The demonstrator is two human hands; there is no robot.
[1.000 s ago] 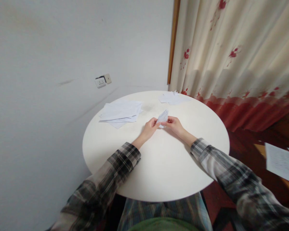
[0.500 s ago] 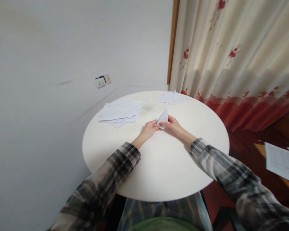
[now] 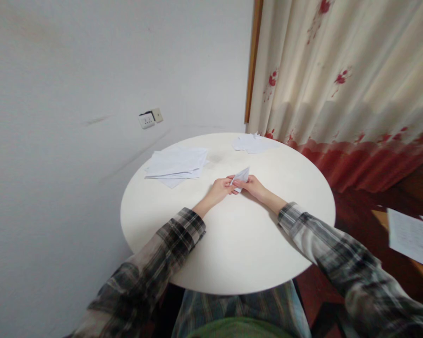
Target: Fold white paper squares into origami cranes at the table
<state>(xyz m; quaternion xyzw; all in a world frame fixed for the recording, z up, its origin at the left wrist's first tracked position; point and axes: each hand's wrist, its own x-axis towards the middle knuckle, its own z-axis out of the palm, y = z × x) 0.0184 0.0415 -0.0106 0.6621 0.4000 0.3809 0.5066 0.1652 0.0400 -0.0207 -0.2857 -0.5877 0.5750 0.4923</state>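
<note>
A small folded piece of white paper [image 3: 242,176] is pinched between both my hands near the middle of the round white table [image 3: 232,244]. My left hand [image 3: 220,188] grips its left end with curled fingers. My right hand [image 3: 254,186] grips its right side, fingers closed around it. The paper lies low and tilted, its point aimed to the upper right. Both wrists rest on the tabletop.
A loose stack of white sheets [image 3: 176,164] lies at the table's back left. A smaller pile of folded paper pieces [image 3: 253,142] sits at the far edge. A floral curtain [image 3: 338,84] hangs on the right, with printed paper [image 3: 412,237] on a low surface.
The folded paper stood more upright between my hands before; now it is lowered and flattened toward the table. My hands have drawn slightly closer together.
</note>
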